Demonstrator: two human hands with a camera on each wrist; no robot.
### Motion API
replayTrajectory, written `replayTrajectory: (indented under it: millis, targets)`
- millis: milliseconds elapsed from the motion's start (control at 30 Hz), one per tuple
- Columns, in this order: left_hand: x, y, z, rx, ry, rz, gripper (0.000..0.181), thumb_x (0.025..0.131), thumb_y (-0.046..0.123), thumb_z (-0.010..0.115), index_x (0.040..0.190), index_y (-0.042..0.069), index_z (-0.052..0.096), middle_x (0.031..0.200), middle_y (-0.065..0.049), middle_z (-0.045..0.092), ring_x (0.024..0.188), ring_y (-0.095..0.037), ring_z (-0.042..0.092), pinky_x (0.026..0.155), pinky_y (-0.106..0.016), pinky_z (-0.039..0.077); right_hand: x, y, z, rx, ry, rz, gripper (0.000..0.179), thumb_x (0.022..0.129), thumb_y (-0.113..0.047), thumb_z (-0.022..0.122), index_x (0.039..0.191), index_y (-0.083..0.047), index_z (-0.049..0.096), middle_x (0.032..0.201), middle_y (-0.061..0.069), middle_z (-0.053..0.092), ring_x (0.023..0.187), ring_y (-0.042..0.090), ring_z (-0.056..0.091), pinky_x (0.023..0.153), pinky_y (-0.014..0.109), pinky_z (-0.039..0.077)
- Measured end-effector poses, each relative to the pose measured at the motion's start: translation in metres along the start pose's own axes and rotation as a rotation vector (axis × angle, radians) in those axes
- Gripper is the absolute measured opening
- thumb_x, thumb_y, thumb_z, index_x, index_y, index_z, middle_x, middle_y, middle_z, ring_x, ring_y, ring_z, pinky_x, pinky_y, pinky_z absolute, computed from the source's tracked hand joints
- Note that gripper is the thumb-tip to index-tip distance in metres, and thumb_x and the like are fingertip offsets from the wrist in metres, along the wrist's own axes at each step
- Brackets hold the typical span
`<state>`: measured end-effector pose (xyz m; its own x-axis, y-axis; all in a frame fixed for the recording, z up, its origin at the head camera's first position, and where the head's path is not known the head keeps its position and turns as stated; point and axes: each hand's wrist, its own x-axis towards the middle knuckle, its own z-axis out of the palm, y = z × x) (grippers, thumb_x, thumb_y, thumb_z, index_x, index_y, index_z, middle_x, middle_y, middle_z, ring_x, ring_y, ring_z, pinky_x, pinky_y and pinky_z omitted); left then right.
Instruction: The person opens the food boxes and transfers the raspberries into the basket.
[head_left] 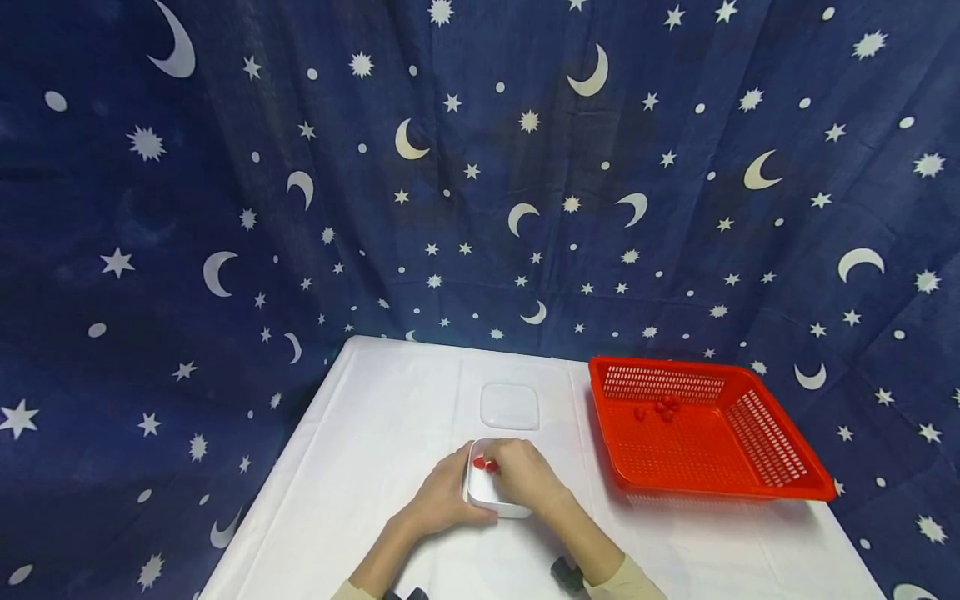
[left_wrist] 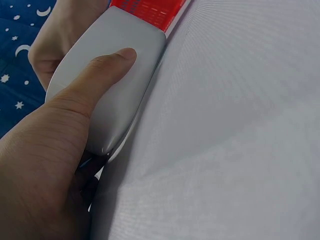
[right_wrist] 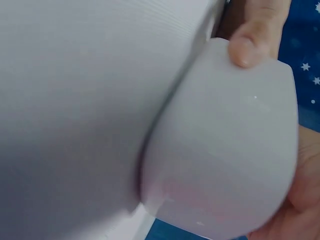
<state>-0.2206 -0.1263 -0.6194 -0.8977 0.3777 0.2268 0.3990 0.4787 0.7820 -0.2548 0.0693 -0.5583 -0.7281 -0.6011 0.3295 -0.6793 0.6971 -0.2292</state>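
A small white box [head_left: 487, 493] with rounded corners stands on the white-covered table. My left hand [head_left: 447, 493] grips it from the left; in the left wrist view the thumb [left_wrist: 112, 67] lies along the box's near wall [left_wrist: 125, 90]. Over the box's right side my right hand [head_left: 525, 475] reaches in, fingers curled down and pinching a small red berry-like piece [head_left: 491, 467]. Another red piece [head_left: 478, 461] lies beside it inside the box. In the right wrist view the box wall [right_wrist: 225, 140] hides the right fingertips.
A clear square lid [head_left: 510, 406] lies flat behind the box. To the right stands a red perforated plastic basket [head_left: 690, 467] with several small red pieces [head_left: 667, 406] toward its back. A dark blue curtain [head_left: 480, 167] with moons and stars hangs behind the table.
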Motion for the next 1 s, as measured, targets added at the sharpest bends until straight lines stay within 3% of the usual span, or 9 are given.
replayTrajectory:
  millis: [167,333,500,733,900,1000]
  targets:
    - [0.0,0.001,0.0,0.004,-0.007,-0.03,0.121,0.067,0.062,0.092,0.164,0.03,0.027,0.155,0.015,0.048,0.142,-0.019,0.049,0.118,-0.054,0.04,0.001,-0.002,-0.018,0.053,-0.014,0.001,0.02,0.076,0.003,0.084,0.092,-0.008,0.081,0.078,-0.001,0.073,0.065,0.006,0.055,0.063,0.022,0.056]
    - [-0.002,0.002,-0.001,0.019,-0.009,-0.053,0.125,0.067,0.067,0.089,0.165,0.022,0.026,0.156,0.011,0.048,0.144,-0.024,0.047,0.118,-0.057,0.039,0.003,-0.001,-0.039,0.123,-0.049,0.022,0.019,0.079,-0.002,0.084,0.096,-0.009,0.083,0.084,-0.002,0.074,0.073,0.007,0.062,0.073,0.024,0.061]
    - [-0.002,0.004,0.0,0.025,0.002,-0.073,0.129,0.066,0.069,0.089,0.165,0.014,0.028,0.156,0.004,0.05,0.144,-0.026,0.047,0.118,-0.057,0.038,0.005,0.005,-0.065,0.243,-0.056,0.083,0.016,0.082,-0.005,0.082,0.096,-0.013,0.081,0.087,-0.005,0.074,0.076,0.008,0.066,0.074,0.024,0.061]
    - [-0.004,0.006,0.0,0.023,-0.001,-0.138,0.134,0.064,0.069,0.09,0.165,0.009,0.026,0.161,-0.006,0.045,0.148,-0.035,0.041,0.12,-0.062,0.033,0.006,0.03,-0.095,0.27,0.109,0.172,0.016,0.082,-0.004,0.083,0.094,-0.014,0.08,0.086,-0.006,0.074,0.075,0.007,0.068,0.074,0.026,0.062]
    - [-0.004,0.005,0.002,0.033,0.001,-0.148,0.134,0.063,0.069,0.09,0.165,0.009,0.027,0.163,-0.007,0.044,0.149,-0.036,0.04,0.12,-0.062,0.032,0.002,0.052,-0.119,0.208,0.263,0.253,0.026,0.082,-0.005,0.081,0.108,-0.009,0.081,0.088,0.002,0.077,0.073,0.012,0.072,0.069,0.033,0.064]
    - [-0.004,0.005,0.002,0.036,0.003,-0.144,0.134,0.063,0.069,0.09,0.165,0.009,0.027,0.163,-0.007,0.043,0.15,-0.036,0.039,0.121,-0.062,0.032,-0.002,0.064,-0.136,0.167,0.35,0.332,0.026,0.083,-0.008,0.079,0.109,-0.009,0.082,0.093,0.007,0.078,0.074,0.019,0.074,0.066,0.038,0.062]
